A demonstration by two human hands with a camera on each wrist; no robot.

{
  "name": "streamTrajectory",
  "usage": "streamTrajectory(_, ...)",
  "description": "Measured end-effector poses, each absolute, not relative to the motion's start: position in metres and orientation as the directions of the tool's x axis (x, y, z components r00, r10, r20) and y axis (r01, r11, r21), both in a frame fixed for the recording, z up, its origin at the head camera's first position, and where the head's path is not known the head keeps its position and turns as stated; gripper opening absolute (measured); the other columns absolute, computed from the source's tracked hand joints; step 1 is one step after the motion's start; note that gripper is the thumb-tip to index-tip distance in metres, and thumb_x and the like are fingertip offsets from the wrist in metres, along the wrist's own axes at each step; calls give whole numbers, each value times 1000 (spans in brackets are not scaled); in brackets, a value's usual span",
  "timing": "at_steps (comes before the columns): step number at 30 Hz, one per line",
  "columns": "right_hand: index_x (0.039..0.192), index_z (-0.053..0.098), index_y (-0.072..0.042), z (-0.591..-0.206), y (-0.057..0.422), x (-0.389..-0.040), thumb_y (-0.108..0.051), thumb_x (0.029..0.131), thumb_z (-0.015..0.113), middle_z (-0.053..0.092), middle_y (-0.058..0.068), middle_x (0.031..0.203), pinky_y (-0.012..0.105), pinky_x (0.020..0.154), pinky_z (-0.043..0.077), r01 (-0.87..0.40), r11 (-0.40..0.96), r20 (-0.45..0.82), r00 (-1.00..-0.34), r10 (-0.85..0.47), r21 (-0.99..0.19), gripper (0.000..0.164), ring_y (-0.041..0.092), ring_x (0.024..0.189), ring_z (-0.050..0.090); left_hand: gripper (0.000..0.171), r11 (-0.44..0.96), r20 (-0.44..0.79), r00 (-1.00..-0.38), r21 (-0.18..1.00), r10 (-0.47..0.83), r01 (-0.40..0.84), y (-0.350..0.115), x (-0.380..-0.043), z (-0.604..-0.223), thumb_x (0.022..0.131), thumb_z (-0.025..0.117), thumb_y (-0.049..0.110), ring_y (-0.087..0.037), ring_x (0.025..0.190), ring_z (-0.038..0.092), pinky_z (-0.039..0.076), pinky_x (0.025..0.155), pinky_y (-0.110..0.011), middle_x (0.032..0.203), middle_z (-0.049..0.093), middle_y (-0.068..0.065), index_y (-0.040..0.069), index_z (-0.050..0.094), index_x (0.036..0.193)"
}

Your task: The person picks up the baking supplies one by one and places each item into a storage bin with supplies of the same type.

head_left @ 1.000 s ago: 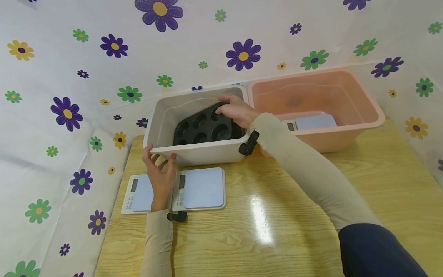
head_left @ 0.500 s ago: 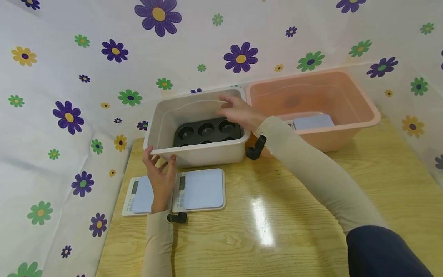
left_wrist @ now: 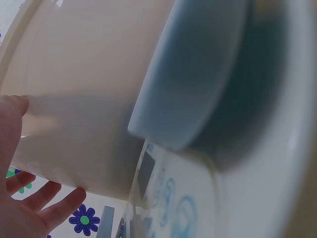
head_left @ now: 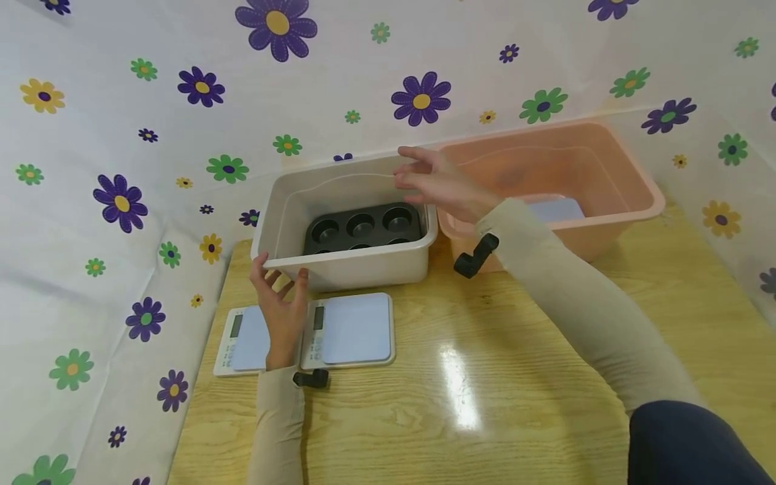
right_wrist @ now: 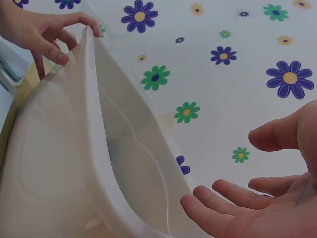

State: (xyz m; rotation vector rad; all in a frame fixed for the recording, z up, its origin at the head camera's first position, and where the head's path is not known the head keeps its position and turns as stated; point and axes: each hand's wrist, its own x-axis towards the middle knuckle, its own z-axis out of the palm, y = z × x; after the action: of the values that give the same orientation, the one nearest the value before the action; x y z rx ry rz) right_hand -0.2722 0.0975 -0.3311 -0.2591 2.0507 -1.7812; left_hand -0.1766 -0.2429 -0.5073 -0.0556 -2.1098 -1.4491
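Note:
A white plastic bin stands at the back of the table, with a black muffin tin lying in it. My left hand grips the bin's front left corner, one finger at the rim and the thumb against the front wall, as the left wrist view also shows. Above the bin's right end, my right hand hovers with spread, relaxed fingers and holds nothing. In the right wrist view the right fingers are apart from the rim. Part of the tin is hidden behind the bin's front wall.
A pink bin stands right beside the white one, with a kitchen scale in it. In front of the white bin lie two more kitchen scales, the nearer-right scale and the left scale, partly behind my left hand. Flowered sheeting hangs behind.
The muffin tin, tilted in my right hand's grasp a second ago, now lies lower in the white bin. My right hand has let go and moved up and right. The left hand stays put.

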Motion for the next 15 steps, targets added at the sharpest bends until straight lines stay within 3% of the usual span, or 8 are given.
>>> streamTrajectory(8,173,30,-16,-336,120,-247,-16,114,56,49,14,170,46,121,53,62,40,-72,-915,-396,-997,65,32,155,53,78,391,454,-845,859,-281,331,-242,-175,-508,101,77,13,-41,141,55,54,109,-75,163,43,-19,17,33,165)
streamTrajectory(15,171,37,-16,-331,147,-227,-12,113,58,49,16,169,39,114,56,53,-11,-44,-917,-396,-999,62,37,156,50,77,422,451,-852,849,-265,318,-244,-173,-507,104,75,18,-40,145,53,54,111,-72,166,41,-17,18,30,166)
